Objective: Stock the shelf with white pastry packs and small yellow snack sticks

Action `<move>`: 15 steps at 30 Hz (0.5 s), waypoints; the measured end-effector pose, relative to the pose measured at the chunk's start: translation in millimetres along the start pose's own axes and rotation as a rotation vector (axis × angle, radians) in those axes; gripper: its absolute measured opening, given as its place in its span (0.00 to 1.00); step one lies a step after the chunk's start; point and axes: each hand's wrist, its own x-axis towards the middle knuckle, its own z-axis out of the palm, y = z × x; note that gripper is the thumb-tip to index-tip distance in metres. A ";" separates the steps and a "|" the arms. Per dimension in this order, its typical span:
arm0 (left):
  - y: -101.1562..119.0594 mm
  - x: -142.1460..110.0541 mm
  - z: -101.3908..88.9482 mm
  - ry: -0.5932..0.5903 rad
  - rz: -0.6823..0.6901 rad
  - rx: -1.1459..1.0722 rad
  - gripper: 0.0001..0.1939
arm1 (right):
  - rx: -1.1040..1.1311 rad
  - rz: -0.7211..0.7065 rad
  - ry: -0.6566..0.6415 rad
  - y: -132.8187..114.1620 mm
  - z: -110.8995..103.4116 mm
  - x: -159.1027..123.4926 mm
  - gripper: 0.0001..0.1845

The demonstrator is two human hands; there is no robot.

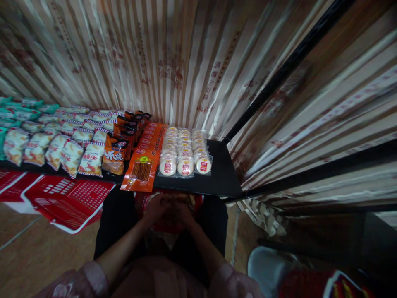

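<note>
My left hand point(156, 207) and my right hand point(182, 210) are close together between my knees, just below the front edge of a black shelf point(214, 184). Both reach into a red basket point(139, 203) under that edge, over contents that I cannot make out. The fingers are dim and partly hidden, so their grip does not show. Above them on the shelf lies a long orange packet point(147, 153) with a window onto brown sticks. To its right, round white wrapped snacks point(185, 165) stand in three rows.
Orange-brown snack bags point(113, 155), white snack bags point(91, 159) and green packets point(27, 109) fill the shelf leftward. Red baskets point(68, 198) sit below at left. Striped curtains point(173, 54) hang behind, with a black pole point(279, 74). A white stool point(266, 269) is at lower right.
</note>
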 end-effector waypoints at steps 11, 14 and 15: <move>11.9 1.1 -10.9 0.012 0.155 -0.143 0.09 | 0.188 0.042 0.009 -0.5 -15.0 -18.6 0.14; 14.7 3.2 -10.7 0.027 0.175 -0.145 0.10 | 0.236 0.037 0.049 -3.4 -18.8 -21.6 0.12; 15.5 4.0 -10.2 0.032 0.178 -0.141 0.10 | 0.261 0.033 0.053 -4.5 -19.8 -22.4 0.12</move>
